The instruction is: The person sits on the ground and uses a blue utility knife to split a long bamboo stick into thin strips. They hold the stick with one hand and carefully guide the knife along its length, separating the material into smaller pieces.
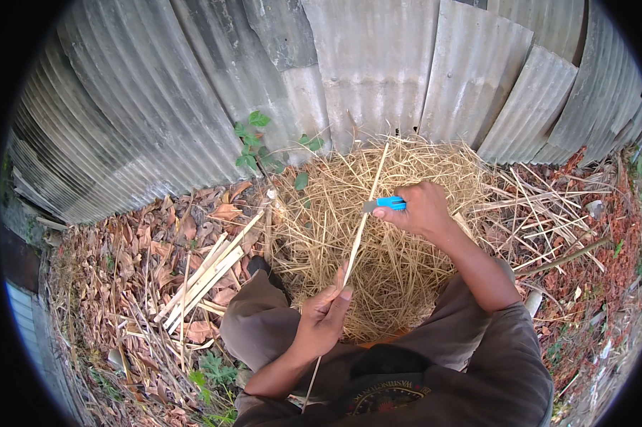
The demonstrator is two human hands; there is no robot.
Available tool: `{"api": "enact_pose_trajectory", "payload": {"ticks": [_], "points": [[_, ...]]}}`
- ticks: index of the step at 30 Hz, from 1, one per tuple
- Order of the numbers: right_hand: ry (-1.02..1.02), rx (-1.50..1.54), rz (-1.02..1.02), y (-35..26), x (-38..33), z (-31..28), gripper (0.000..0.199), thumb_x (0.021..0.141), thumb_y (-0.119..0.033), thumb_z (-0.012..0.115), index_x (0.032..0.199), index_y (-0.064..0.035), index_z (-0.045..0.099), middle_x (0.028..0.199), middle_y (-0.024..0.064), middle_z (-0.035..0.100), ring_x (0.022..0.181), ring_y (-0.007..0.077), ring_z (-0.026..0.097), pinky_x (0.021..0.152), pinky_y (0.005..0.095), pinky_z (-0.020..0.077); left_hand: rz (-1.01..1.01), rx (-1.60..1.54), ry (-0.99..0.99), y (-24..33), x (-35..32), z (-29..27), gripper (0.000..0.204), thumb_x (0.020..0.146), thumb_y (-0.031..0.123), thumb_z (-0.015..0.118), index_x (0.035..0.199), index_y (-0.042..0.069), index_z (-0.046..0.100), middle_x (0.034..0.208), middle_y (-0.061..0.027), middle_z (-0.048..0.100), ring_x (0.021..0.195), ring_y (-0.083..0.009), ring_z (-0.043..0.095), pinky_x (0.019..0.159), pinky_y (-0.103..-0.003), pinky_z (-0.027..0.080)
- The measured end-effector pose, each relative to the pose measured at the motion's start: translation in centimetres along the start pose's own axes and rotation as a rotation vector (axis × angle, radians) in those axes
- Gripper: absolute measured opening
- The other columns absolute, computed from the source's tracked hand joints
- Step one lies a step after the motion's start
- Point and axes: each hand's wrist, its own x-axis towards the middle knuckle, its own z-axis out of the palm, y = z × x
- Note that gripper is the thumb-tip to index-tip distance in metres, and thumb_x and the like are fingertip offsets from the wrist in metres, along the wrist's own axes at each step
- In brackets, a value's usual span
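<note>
A long, thin pale strip of split wood or bamboo (356,242) runs slantwise from my lap up over the straw-coloured shavings. Its lower part is gripped by my left hand (321,322), fingers closed round it, and the thin tail hangs down past my wrist. My right hand (422,208) is closed on a blue utility knife (391,203). The knife's short metal blade lies against the upper part of the strip, well above my left hand. Part of the knife's handle is hidden in my right palm.
A heap of curled shavings (378,292) lies between my legs. Split pale sticks (210,281) rest on dry leaves at the left, with thinner strips (549,217) scattered at the right. A corrugated metal fence (378,71) closes the far side; a green plant (252,142) grows before it.
</note>
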Motion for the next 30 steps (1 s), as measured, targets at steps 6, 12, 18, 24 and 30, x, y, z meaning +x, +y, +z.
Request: {"api": "enact_pose_trajectory", "payload": {"ticks": [6,12,18,24,30], "points": [[-0.092,0.048,-0.134,-2.1,-1.1,-0.2,0.077,0.071,-0.082,0.05,0.05,-0.0085,0.059,0.037,0.0042,0.045,0.035,0.0217,0.051,0.036,0.0342,0.0397,-0.009,0.018,0.023,0.4,-0.2,-0.3,0.044,0.099,0.008,0.048,0.142,0.004,0.038,0.078,0.0084,0.041,0.065,-0.0011,0.028,0.055,-0.016,0.027],[-0.104,0.028,-0.084,-2.3,-1.5,0.3,0.074,0.069,-0.081,0.054,0.05,-0.0092,0.06,0.039,0.0045,0.047,0.035,0.0222,0.052,0.037,0.0338,0.0404,0.202,0.181,0.04,-1.3,0.2,-0.6,0.045,0.098,0.004,0.047,0.142,0.002,0.038,0.078,0.008,0.043,0.066,-0.0004,0.03,0.056,-0.016,0.03],[-0.089,-0.029,-0.017,-0.3,-0.9,0.6,0.072,0.068,-0.081,0.054,0.051,-0.0112,0.062,0.04,0.0042,0.048,0.036,0.0225,0.053,0.038,0.0344,0.042,0.15,0.225,0.037,-0.5,0.2,0.0,0.044,0.098,0.004,0.046,0.141,0.004,0.039,0.077,0.0087,0.044,0.063,-0.0005,0.031,0.053,-0.017,0.029],[-0.061,-0.017,-0.084,-0.6,-0.5,-0.3,0.075,0.068,-0.081,0.055,0.049,-0.0083,0.059,0.038,0.0041,0.046,0.034,0.0224,0.05,0.036,0.0348,0.0396,0.164,0.189,0.066,-0.6,-0.2,0.3,0.042,0.098,0.004,0.048,0.139,0.002,0.042,0.072,0.0089,0.037,0.064,-0.0003,0.03,0.054,-0.017,0.028],[-0.003,-0.036,-0.073,0.7,-0.9,1.4,0.077,0.067,-0.083,0.054,0.047,-0.0078,0.057,0.037,0.0038,0.044,0.033,0.0205,0.049,0.037,0.0342,0.0392,0.293,0.245,0.061,-2.1,0.8,0.0,0.044,0.098,0.004,0.047,0.141,0.002,0.039,0.086,0.0077,0.047,0.065,-0.0004,0.032,0.054,-0.016,0.031]]}}
